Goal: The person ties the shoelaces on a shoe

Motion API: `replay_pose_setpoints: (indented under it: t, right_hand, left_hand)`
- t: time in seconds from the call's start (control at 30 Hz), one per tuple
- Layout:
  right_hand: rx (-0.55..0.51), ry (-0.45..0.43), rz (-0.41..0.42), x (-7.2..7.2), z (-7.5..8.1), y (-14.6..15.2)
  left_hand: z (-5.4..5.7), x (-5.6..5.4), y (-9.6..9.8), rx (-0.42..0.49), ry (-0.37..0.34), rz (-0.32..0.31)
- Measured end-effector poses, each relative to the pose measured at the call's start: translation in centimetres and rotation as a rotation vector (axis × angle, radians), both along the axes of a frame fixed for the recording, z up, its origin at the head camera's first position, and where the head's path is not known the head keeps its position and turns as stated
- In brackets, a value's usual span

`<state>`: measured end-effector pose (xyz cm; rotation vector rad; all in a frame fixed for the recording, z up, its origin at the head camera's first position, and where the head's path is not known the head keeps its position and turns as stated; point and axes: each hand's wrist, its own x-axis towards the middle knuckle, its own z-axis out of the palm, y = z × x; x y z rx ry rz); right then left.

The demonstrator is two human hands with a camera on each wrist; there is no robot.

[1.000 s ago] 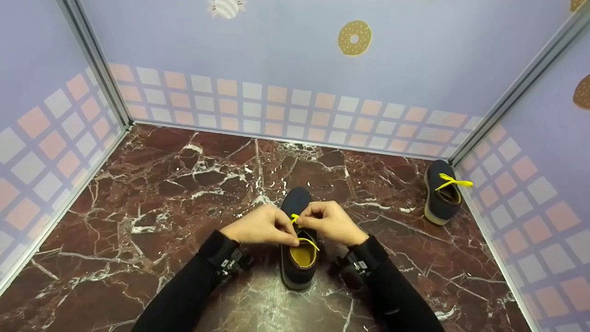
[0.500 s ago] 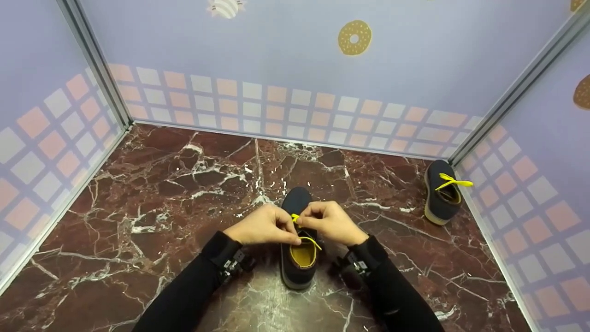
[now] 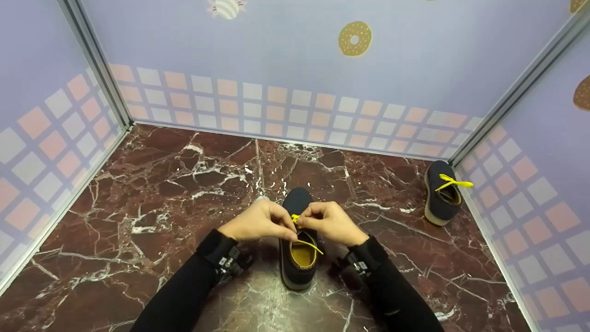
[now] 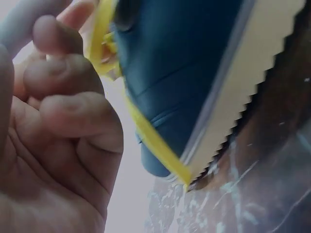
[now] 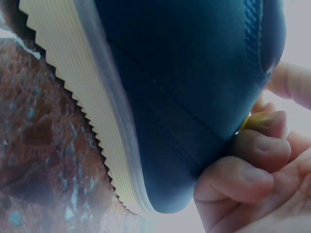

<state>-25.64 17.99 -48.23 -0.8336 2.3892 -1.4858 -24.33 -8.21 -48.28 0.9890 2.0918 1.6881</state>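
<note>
The dark shoe (image 3: 297,278) sits on the marble floor (image 3: 138,198), your left hand (image 3: 259,222) at its left and right hand (image 3: 333,223) at its right, both pinching its yellow lace (image 3: 309,244); a second shoe (image 3: 433,192) stands well apart, to its right.

The shoe (image 3: 302,258) in front of me stands on the floor (image 3: 193,175), toe away from me. My left hand (image 3: 258,223) is at its left, my right hand (image 3: 334,224) at its right, with a strand of its lace (image 3: 311,245) across its opening. Well to its right and farther off stands a second shoe (image 3: 440,203); behind it, well apart, is the back wall (image 3: 276,60).
</note>
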Motion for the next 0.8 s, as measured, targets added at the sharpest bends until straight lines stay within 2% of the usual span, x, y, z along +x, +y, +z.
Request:
replay_pose_setpoints:
  t: [0.13, 0.23, 0.3, 0.43, 0.63, 0.8]
  right_hand:
    - [0.005, -0.001, 0.0, 0.0, 0.0, 0.0]
    - [0.008, -0.005, 0.002, 0.0, 0.0, 0.0]
    - [0.006, -0.01, 0.004, 0.0, 0.0, 0.1]
    - [-0.006, -0.027, 0.011, 0.0, 0.0, 0.1]
    - [-0.031, -0.032, 0.034, -0.1, 0.1, 0.1]
    - [-0.031, -0.03, 0.037, 0.0, 0.1, 0.2]
  left_hand:
    - [0.2, -0.5, -1.0, 0.01, 0.017, 0.09]
    - [0.0, -0.9, -1.4, 0.008, 0.01, 0.159]
    - [-0.1, -1.0, -1.4, 0.008, -0.007, 0.184]
    - [-0.4, -1.1, -1.0, -0.019, 0.016, 0.202]
    - [-0.6, -1.0, -0.4, -0.037, 0.095, 0.176]
    - [-0.8, -1.0, -0.2, -0.066, 0.077, 0.175]
